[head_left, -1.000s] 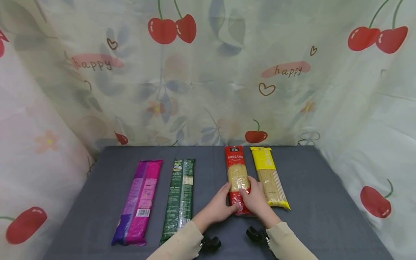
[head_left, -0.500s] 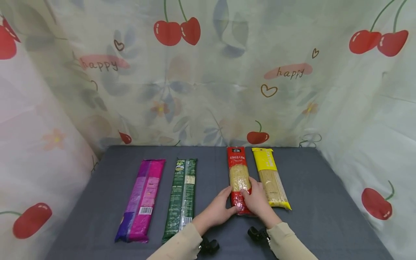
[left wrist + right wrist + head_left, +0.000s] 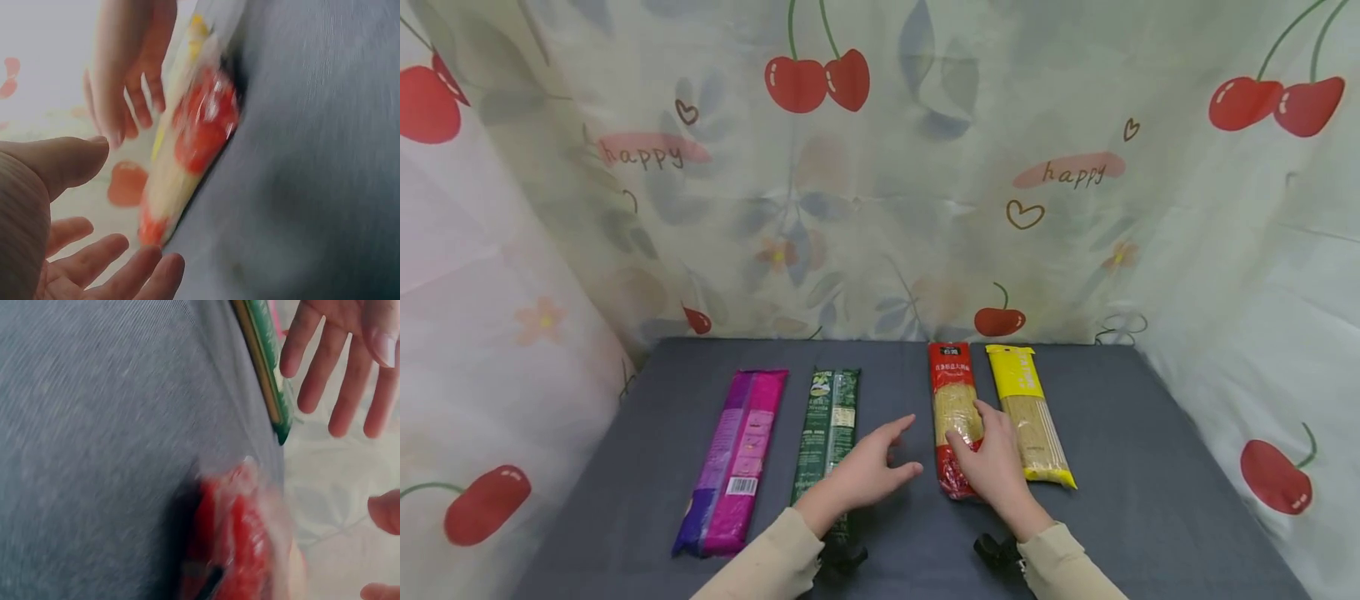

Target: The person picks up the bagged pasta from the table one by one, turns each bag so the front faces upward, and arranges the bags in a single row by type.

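Note:
A red pack of dry noodles [image 3: 953, 396] with a clear middle lies lengthwise on the grey cloth. Over its lower right side is my right hand [image 3: 997, 462], thumb and fingers spread apart, gripping nothing. My left hand [image 3: 867, 471] hovers between the red pack and a green noodle pack [image 3: 814, 442], fingers extended and holding nothing. In the left wrist view both hands stand off the red pack [image 3: 203, 122]. The right wrist view shows the crinkled red end of that pack [image 3: 234, 531] and the straight fingers of my left hand [image 3: 350, 362].
Right of the red pack lies a yellow noodle pack [image 3: 1030, 408], slightly tilted. A pink and purple pack [image 3: 733, 458] lies at the left. The grey-covered table [image 3: 1112, 467] ends at a cherry-printed curtain [image 3: 880, 250] behind, with more curtain on both sides.
My left hand has let go of the red pack and moved left, over the green pack's lower part. My right hand has loosened its fingers. The packs stay put while the view shifts slightly.

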The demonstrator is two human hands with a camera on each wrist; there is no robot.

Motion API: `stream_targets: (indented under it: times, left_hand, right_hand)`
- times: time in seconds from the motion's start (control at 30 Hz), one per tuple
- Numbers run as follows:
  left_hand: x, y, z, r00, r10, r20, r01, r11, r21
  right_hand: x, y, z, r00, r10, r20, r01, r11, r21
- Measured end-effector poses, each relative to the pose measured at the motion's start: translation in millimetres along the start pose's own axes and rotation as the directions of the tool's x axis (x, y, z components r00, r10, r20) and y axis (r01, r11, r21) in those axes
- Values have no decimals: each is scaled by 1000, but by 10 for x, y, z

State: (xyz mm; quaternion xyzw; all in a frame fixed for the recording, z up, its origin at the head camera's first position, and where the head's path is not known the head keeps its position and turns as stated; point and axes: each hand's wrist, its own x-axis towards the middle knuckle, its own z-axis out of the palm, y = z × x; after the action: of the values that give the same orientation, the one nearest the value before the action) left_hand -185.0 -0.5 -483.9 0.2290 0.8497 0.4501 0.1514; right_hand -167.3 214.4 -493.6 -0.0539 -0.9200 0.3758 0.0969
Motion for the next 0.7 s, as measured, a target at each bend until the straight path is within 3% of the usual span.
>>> stream_targets:
  times: [0.23, 0.43, 0.7]
  left_hand:
    - [-146, -125, -351, 996, -31, -82, 27, 999, -45]
    - [-192, -305, -560, 987, -70, -147, 59, 995, -75]
    - [-177, -496, -732, 951, -96, -293, 85, 995, -50]
  right_hand:
    - [-52, -113, 31, 999, -30, 32, 28, 998, 65]
    - [-87, -185, 116, 997, -41, 60, 34, 993, 117]
    - [-153, -345, 242, 990, -66, 125, 39, 977, 212]
